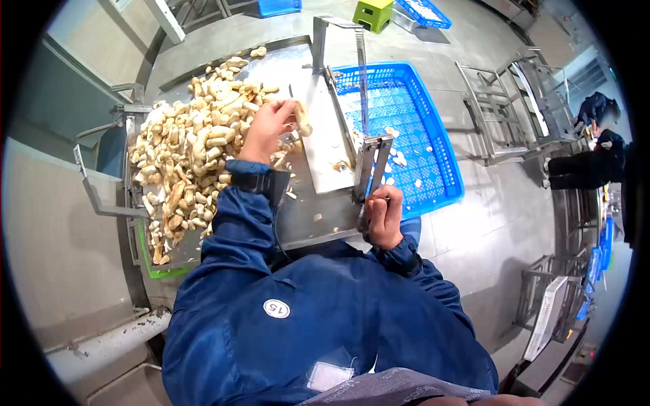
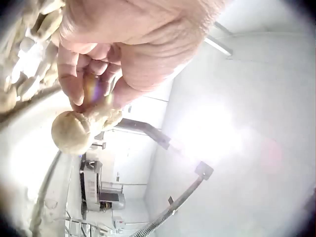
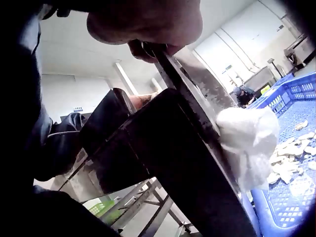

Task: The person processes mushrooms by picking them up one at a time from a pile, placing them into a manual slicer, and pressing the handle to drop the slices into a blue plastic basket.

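Note:
My left hand (image 1: 267, 127) pinches a pale mushroom (image 1: 303, 120) over the near side of a white cutting board (image 1: 323, 152). The mushroom's rounded end (image 2: 71, 132) pokes out below the fingers in the left wrist view. A heap of mushrooms (image 1: 203, 139) lies on the steel table just left of this hand. My right hand (image 1: 385, 215) grips the handle end of a metal lever cutter (image 1: 372, 166), its fingers curled around it. The cutter's long arm runs along the board's right edge, with a coil spring (image 1: 361, 81) standing at its far part.
A blue plastic crate (image 1: 450, 169) with several pale slices stands right of the cutter. Steel racks (image 1: 494, 115) and other people (image 1: 596, 152) are farther right. A green stool (image 1: 372, 13) stands beyond the table. Small scraps lie on the steel tabletop (image 1: 305, 220).

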Action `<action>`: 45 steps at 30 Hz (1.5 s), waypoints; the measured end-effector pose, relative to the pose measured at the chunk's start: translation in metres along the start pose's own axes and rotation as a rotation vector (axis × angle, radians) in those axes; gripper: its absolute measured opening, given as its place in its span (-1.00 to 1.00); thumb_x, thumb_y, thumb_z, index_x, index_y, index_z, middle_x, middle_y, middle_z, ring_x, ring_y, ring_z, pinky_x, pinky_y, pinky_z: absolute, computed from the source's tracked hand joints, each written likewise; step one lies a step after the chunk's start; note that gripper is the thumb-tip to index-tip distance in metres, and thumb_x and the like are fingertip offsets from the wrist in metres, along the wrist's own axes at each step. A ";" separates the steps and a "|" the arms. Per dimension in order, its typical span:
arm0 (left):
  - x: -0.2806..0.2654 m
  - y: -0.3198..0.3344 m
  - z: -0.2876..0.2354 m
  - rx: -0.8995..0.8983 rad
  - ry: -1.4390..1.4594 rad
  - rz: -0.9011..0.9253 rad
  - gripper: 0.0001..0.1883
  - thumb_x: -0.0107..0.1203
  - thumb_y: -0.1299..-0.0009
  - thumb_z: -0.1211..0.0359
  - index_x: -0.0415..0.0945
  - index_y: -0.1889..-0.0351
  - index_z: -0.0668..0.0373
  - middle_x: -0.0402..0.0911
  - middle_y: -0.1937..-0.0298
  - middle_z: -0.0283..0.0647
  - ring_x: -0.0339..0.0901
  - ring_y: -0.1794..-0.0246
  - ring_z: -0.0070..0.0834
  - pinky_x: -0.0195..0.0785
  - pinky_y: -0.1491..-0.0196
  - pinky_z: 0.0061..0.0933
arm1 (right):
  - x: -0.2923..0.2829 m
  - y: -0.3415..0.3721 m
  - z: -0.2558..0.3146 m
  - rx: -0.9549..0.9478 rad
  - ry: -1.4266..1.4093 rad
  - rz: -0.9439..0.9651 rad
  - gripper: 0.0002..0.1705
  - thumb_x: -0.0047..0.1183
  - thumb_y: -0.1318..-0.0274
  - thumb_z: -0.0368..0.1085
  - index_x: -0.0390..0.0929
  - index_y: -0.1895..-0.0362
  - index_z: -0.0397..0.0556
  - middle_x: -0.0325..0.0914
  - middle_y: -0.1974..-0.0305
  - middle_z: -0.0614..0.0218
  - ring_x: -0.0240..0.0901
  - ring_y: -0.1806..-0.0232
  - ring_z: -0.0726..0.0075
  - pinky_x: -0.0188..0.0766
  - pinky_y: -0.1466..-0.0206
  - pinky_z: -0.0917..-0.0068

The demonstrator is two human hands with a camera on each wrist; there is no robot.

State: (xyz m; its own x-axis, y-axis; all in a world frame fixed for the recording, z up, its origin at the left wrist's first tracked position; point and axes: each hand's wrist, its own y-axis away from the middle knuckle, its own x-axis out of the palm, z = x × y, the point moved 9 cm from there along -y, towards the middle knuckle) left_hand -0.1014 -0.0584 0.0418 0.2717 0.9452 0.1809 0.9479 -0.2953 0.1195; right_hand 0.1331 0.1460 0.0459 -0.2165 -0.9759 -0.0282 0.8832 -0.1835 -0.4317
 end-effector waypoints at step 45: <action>0.070 -0.001 0.026 0.368 -0.341 -0.062 -0.68 0.28 -0.28 0.43 0.59 -0.01 0.27 0.65 0.43 -0.21 0.53 0.50 -0.61 0.43 0.38 -0.53 | 0.014 -0.095 0.096 0.118 -0.177 -0.008 -0.82 -0.21 -0.46 -0.22 0.27 0.10 -0.07 0.19 0.48 0.54 0.00 0.53 0.72 -0.01 0.50 0.71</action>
State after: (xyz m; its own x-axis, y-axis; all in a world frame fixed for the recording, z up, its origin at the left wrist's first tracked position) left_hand -0.0786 0.0114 0.0290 0.1941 0.9691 -0.1520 0.9430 -0.2271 -0.2434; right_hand 0.0862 0.1383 0.1726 -0.1562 -0.9781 0.1379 0.9265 -0.1934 -0.3227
